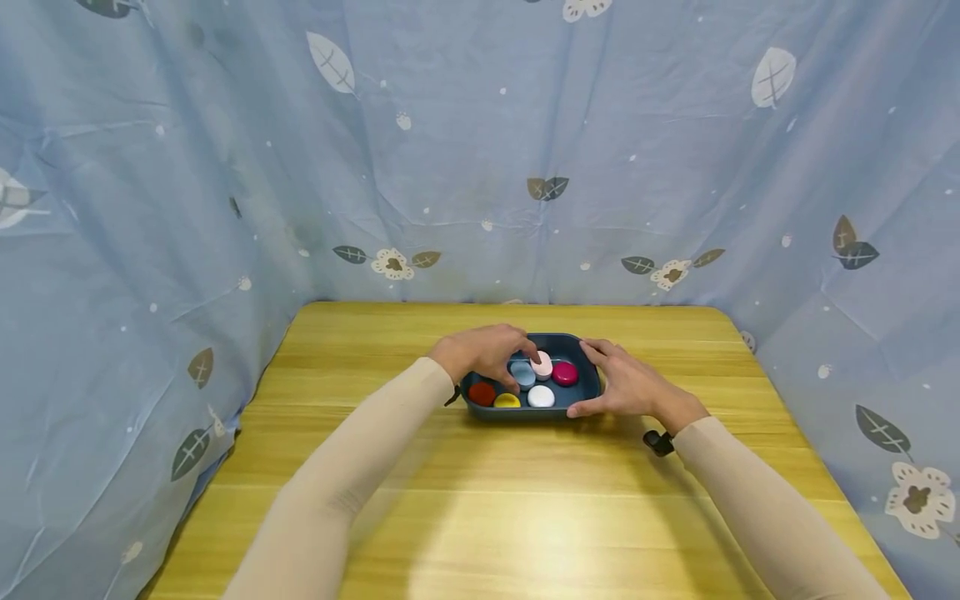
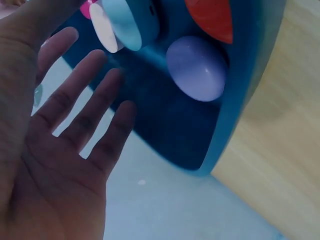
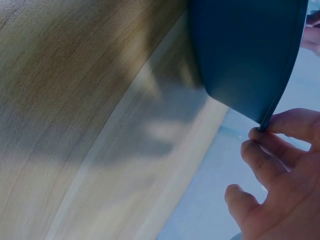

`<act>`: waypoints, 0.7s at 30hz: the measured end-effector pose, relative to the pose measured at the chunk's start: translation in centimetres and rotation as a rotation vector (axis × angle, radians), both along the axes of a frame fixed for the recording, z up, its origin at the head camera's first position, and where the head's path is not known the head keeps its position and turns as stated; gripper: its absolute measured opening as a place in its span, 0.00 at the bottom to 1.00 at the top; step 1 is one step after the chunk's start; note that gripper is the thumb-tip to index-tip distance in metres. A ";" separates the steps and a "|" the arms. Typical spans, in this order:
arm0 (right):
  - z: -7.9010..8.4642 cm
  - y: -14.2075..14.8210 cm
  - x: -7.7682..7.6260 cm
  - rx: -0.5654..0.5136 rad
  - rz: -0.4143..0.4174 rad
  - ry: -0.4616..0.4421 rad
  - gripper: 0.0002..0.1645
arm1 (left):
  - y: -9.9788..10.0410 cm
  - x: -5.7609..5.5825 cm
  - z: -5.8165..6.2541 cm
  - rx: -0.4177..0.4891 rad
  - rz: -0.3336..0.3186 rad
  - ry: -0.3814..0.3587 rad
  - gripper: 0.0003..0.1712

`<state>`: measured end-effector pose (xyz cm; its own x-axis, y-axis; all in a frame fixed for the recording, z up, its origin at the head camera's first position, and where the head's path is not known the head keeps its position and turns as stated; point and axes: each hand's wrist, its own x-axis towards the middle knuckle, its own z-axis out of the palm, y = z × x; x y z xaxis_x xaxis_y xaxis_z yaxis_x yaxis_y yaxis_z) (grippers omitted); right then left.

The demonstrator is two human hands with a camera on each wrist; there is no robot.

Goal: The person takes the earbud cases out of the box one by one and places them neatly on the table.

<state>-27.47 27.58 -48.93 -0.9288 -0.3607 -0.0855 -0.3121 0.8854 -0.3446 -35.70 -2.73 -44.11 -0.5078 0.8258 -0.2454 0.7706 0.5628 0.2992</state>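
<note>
A dark blue tray [image 1: 517,413] with rounded corners holds several small rounded pieces. Light blue [image 1: 522,375], pale pink [image 1: 543,370] and crimson [image 1: 566,373] ones lie towards the back, while red [image 1: 481,394], yellow [image 1: 507,402] and white [image 1: 541,397] ones lie along the front. A purple piece [image 2: 196,68] shows only in the left wrist view. My left hand [image 1: 487,352] reaches over the tray with fingers spread, thumb and index beside the light blue and pale pink pieces; contact is unclear. At the tray's right end, my right hand [image 1: 632,385] grips the rim between thumb and fingers.
The tray stands on a wooden table [image 1: 525,500], towards its back edge. A blue curtain [image 1: 480,150] with leaf and flower prints hangs behind and along both sides. A small black device [image 1: 658,442] sits by the right wrist.
</note>
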 end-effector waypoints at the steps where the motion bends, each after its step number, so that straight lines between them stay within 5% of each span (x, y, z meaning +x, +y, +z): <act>1: 0.0 0.0 0.0 0.002 -0.001 -0.002 0.87 | 0.1 -0.1 -0.2 -0.007 0.002 -0.007 0.36; 21: -0.1 0.1 0.0 -0.024 -0.008 -0.003 0.88 | 1.0 -1.2 -2.1 -0.009 0.056 -0.112 0.21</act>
